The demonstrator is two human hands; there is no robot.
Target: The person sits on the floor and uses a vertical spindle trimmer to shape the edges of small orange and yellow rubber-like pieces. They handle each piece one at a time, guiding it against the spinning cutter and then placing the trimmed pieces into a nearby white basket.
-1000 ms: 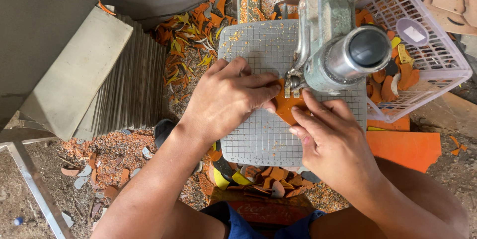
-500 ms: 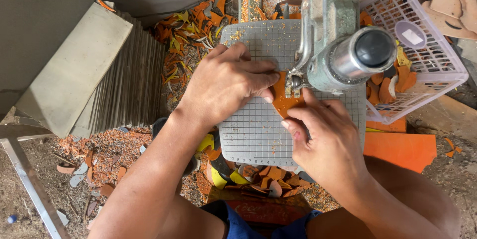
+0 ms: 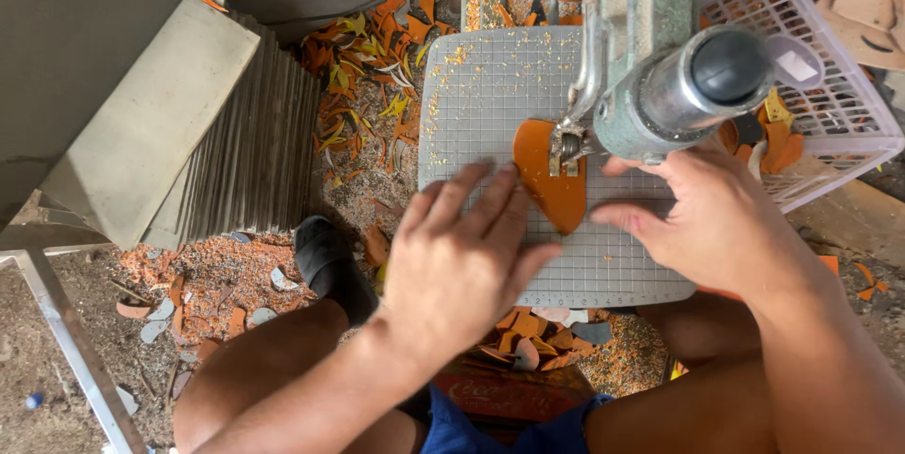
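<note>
An orange teardrop-shaped tile piece (image 3: 554,192) lies on the white gridded cutting table (image 3: 481,86), under the blade of a grey-green saw machine (image 3: 679,86). My left hand (image 3: 462,261) lies flat on the grid with its fingers apart. Its fingertips are at the piece's left edge and hold nothing. My right hand (image 3: 721,223) rests to the right of the piece, thumb pointing at its right edge, fingers partly hidden under the machine's motor housing.
A white plastic basket (image 3: 848,148) with orange cut pieces stands at the right. Left of the table is a stack of grey tiles (image 3: 250,157) with a slab (image 3: 141,124) leaning on it. Orange scraps (image 3: 363,34) litter the ground. My sandalled foot (image 3: 325,261) is below left.
Both hands were pressing on the orange piece at the blade. They have drawn back toward me, leaving most of the piece uncovered.
</note>
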